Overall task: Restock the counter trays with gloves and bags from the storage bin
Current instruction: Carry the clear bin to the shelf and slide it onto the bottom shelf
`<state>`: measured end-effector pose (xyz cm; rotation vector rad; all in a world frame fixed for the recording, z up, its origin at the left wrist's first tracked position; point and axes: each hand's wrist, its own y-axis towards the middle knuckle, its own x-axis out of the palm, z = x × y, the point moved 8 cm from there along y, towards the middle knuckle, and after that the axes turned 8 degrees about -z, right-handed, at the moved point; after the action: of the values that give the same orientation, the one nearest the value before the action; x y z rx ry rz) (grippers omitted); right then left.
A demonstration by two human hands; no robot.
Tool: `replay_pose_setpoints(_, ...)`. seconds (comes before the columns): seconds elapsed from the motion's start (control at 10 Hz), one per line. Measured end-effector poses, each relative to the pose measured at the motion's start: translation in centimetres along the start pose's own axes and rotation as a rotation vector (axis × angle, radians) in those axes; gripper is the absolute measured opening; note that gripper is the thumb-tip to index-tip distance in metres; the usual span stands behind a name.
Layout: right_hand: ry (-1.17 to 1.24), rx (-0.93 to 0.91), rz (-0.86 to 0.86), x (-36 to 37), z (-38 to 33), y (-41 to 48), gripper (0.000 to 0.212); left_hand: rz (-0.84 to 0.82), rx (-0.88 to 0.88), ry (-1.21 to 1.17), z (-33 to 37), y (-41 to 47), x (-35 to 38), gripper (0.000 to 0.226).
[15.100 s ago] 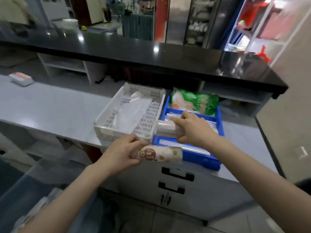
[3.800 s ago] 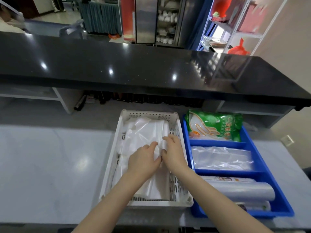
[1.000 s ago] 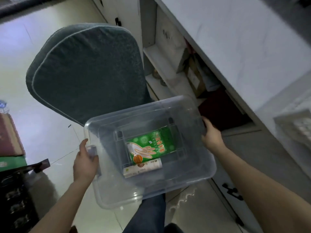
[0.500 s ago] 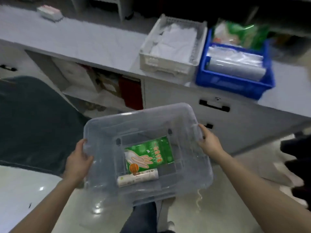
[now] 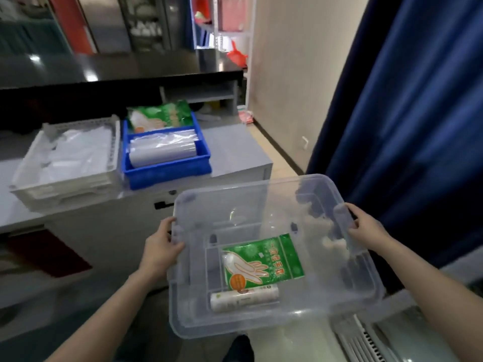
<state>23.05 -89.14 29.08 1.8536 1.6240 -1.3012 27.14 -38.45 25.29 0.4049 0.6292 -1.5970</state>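
Note:
I hold a clear plastic storage bin [image 5: 261,194] in the air in front of me. My left hand [image 5: 162,246] grips its left rim and my right hand [image 5: 366,231] grips its right handle. Inside lie a green pack of gloves [image 5: 264,259] and a white roll of bags [image 5: 244,296]. On the grey counter at the left stand a white slotted tray [image 5: 62,189] with clear bags and a blue tray [image 5: 167,176] with a bag roll [image 5: 162,152] and another green glove pack [image 5: 159,116].
A dark blue curtain [image 5: 405,113] hangs close on the right. A black raised counter top [image 5: 117,71] runs behind the trays. Drawers [image 5: 162,205] sit under the grey counter. A white ribbed object [image 5: 366,340] lies low at the right. Beige floor leads past the counter's end.
I have turned to the right with the bin in both hands. The trays have shifted to the left of the view and the curtain has come into sight.

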Motion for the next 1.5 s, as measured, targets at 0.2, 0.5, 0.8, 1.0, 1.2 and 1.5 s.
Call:
replay_pose_setpoints(0.2,0.079,0.187,0.157,-10.3,9.3,-0.9,0.046,-0.173,0.235,-0.058,14.0,7.7,8.2,0.060)
replay_pose_setpoints(0.5,0.104,0.325,0.283,-22.9,16.1,4.6,0.045,-0.291,0.360,-0.093,29.2,19.3,17.1,0.051)
replay_pose_setpoints(0.8,0.093,0.356,0.298,-29.8,16.8,20.8,0.048,-0.232,0.330,-0.041,37.1,33.7,21.6,0.044)
replay_pose_setpoints(1.0,0.116,0.272,0.231,-30.9,14.5,34.7,0.043,-0.117,0.258,0.048,37.9,44.1,22.6,0.046)
replay_pose_setpoints(1.2,0.081,0.169,0.129,-31.3,10.7,49.9,0.042,-0.047,0.176,0.231,37.8,52.3,23.3,0.063)
replay_pose_setpoints(1.5,0.085,0.103,0.053,-29.6,1.6,68.7,0.050,0.073,-0.049,0.179,33.3,63.1,22.1,0.045)
